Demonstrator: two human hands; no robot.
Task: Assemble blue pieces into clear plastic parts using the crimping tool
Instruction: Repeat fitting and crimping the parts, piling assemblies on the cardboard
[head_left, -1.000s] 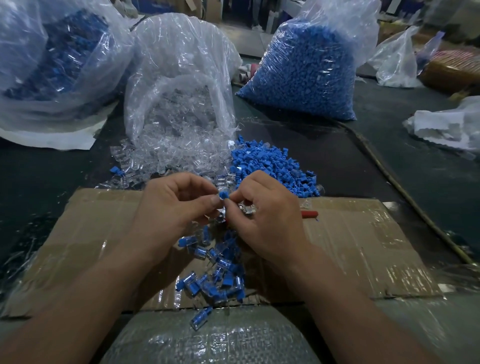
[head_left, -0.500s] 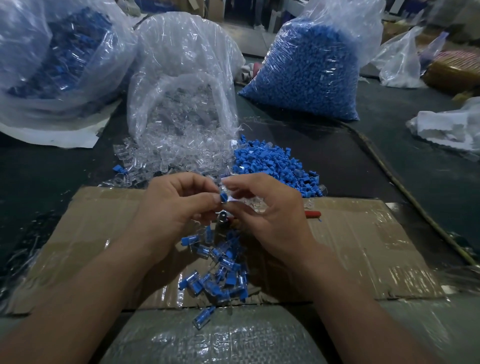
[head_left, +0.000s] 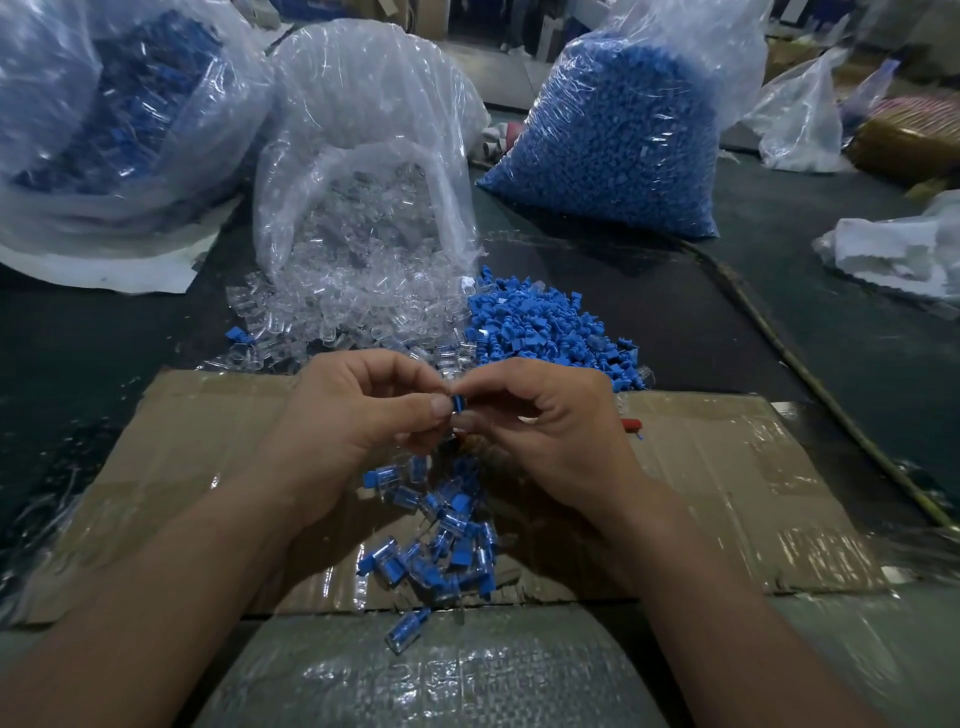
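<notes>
Blue-and-clear finished pieces (head_left: 441, 545) lie heaped on the near middle of the cardboard sheet (head_left: 727, 493). One stray (head_left: 408, 630) lies just past the sheet's near edge, on a woven sack (head_left: 426, 675).

Above that heap the two hands meet. The left hand (head_left: 358, 421) has its fingers curled, and its thumb tip presses a single blue piece (head_left: 458, 404). The right hand (head_left: 550, 431), also curled, pinches the same piece from the other side. Whether a clear part sits around it, I cannot tell.

Just right of the right hand a red handle tip (head_left: 632, 423) rests on the cardboard near its far edge; the rest is hidden.

Beyond the cardboard, at the middle of the bench (head_left: 779, 291), loose blue pieces (head_left: 545, 322) form a heap. It touches a spill of clear parts (head_left: 353, 306) on its left, which pours from an open clear bag (head_left: 363, 130).

Farther back stand a full bag of blue pieces (head_left: 623, 130) right of centre and another bag (head_left: 104, 104) at the far left corner. Crumpled white bags (head_left: 904, 249) lie at the right edge.
</notes>
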